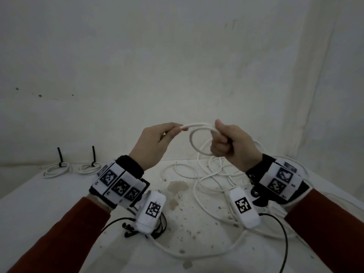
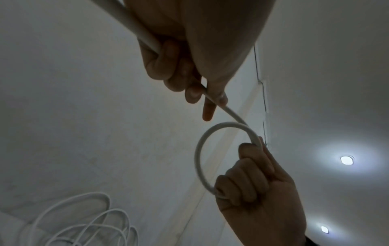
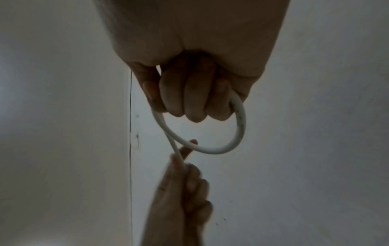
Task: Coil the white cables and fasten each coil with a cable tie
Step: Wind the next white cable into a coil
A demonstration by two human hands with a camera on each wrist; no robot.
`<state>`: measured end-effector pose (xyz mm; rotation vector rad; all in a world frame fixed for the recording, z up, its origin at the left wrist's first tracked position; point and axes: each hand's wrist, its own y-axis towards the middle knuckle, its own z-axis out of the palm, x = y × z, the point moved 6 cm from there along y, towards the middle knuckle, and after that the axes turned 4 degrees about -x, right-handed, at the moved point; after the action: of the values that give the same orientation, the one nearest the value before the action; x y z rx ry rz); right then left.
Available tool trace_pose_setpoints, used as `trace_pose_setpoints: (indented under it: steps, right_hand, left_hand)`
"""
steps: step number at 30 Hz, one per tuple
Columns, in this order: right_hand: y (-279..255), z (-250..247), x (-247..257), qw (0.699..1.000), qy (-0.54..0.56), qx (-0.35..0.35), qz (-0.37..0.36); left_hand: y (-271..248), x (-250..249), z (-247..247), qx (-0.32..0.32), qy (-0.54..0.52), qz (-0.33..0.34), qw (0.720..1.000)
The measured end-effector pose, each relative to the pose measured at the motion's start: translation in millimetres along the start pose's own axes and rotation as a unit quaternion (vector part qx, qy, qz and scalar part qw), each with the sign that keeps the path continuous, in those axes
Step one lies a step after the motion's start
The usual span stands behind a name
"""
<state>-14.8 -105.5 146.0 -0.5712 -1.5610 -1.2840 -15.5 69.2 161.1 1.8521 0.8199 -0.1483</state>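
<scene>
Both hands are raised above the table with a white cable (image 1: 195, 143) between them. My right hand (image 1: 229, 143) grips a small round loop of it (image 2: 199, 159) in a fist, the loop hanging to its left (image 3: 240, 126). My left hand (image 1: 157, 140) pinches the free run of the same cable (image 2: 223, 106) between thumb and fingers, just left of the loop. The rest of that cable trails down into a loose tangle of white cables (image 1: 208, 180) on the table.
Two finished white coils (image 1: 57, 168) (image 1: 88, 168), each fastened with a black cable tie (image 1: 60, 157), lie at the table's back left. Several loose black ties (image 1: 157, 227) lie under my left wrist. A stained white table (image 1: 49, 205) meets a white wall behind.
</scene>
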Motion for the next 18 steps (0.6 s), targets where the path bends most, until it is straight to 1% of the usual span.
trace_pose_setpoints:
  steps: [2,4,7,9,12,13,14,15,18]
  right_hand:
    - [0,-3,12,0.993,0.117,-0.012,0.001]
    - [1,-6,26,0.978,0.208,-0.009,-0.009]
    - [2,-7,43,0.949,0.311,0.030,-0.049]
    - [3,-12,51,0.933,0.348,0.018,-0.086]
    - [4,-25,66,0.913,0.378,-0.032,-0.148]
    - [5,-30,71,0.907,0.385,-0.048,-0.166]
    - [5,-35,75,0.902,0.387,-0.066,-0.179]
    - [7,-39,79,0.900,0.384,-0.084,-0.187]
    - [10,-48,82,0.898,0.367,-0.144,-0.197]
  left_hand:
    - [6,6,2,-0.021,-0.040,-0.033,0.998]
    - [8,10,7,-0.031,-0.065,-0.048,0.996]
    - [8,12,18,-0.033,-0.074,-0.054,0.995]
    - [5,15,27,-0.032,-0.069,-0.064,0.995]
    - [-5,30,39,-0.038,-0.070,-0.121,0.989]
    - [-9,33,40,-0.040,-0.056,-0.127,0.990]
    - [-12,33,40,-0.041,-0.029,-0.116,0.992]
    - [-14,29,40,-0.039,0.004,-0.091,0.995]
    - [-14,3,40,-0.039,0.092,0.035,0.994]
